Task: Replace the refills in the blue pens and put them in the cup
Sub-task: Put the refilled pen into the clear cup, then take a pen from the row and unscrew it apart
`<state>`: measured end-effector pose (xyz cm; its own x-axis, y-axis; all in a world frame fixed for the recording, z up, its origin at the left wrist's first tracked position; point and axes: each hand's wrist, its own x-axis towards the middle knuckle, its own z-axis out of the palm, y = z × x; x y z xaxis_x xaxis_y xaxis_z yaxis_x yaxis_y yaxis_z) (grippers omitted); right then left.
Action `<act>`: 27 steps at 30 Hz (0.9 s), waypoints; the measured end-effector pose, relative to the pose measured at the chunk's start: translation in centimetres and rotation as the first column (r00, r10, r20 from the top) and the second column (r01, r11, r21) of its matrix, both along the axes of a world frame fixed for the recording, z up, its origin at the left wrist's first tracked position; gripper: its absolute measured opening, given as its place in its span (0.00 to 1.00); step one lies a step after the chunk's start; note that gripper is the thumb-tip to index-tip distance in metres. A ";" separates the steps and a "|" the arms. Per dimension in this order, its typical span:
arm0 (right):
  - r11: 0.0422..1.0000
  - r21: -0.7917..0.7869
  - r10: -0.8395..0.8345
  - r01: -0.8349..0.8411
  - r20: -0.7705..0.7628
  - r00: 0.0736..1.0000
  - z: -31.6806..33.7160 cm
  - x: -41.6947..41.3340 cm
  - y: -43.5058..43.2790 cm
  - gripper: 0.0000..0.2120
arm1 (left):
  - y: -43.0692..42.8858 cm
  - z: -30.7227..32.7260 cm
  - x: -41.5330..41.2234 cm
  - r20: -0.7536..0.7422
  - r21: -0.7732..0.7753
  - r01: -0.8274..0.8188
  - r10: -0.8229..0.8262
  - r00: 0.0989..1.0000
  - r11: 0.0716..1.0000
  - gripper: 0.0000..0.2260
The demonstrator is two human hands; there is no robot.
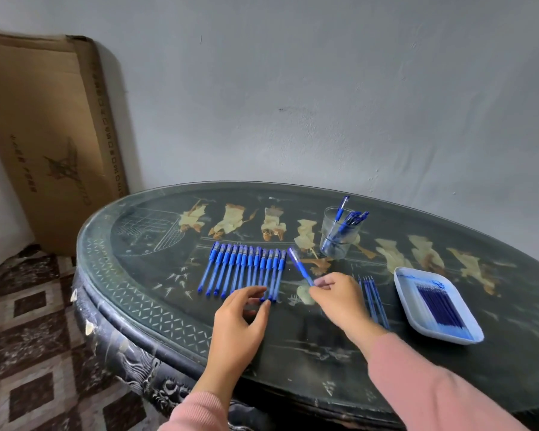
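Observation:
Several blue pens point(243, 270) lie side by side in a row on the dark oval table point(156, 275). My right hand point(339, 301) pinches the lower end of one blue pen point(300, 265), which slants up to the left, just right of the row. My left hand point(240, 318) hovers with loosely curved fingers at the near ends of the row's right pens and holds nothing. A clear glass cup point(338, 236) with several blue pens standing in it is behind my right hand. Loose refills point(374, 298) lie to the right of that hand.
A white tray point(417, 309) holding several dark blue refills sits at the right of the table. A large cardboard box point(47, 135) leans on the wall at the left, beyond the table. Checkered floor shows at the lower left.

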<state>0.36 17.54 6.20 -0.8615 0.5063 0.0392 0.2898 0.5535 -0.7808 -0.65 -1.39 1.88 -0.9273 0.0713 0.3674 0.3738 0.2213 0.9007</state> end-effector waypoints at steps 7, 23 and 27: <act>0.904 0.299 0.338 -0.305 -0.067 0.939 -3.5 6.6 0.9 0.10 | -0.2 -0.1 -0.1 -0.001 -0.050 0.191 -0.192 0.981 0.980 0.17; 0.827 0.488 0.404 -0.279 -0.172 0.898 -6.0 5.5 -0.3 0.08 | -0.1 -0.4 -0.4 0.036 -0.259 0.253 -0.253 0.967 0.932 0.09; 0.795 0.530 0.440 -0.296 -0.167 0.882 -5.8 5.7 -0.8 0.13 | 0.1 -0.1 -0.2 0.033 -0.335 0.257 -0.262 0.965 0.906 0.09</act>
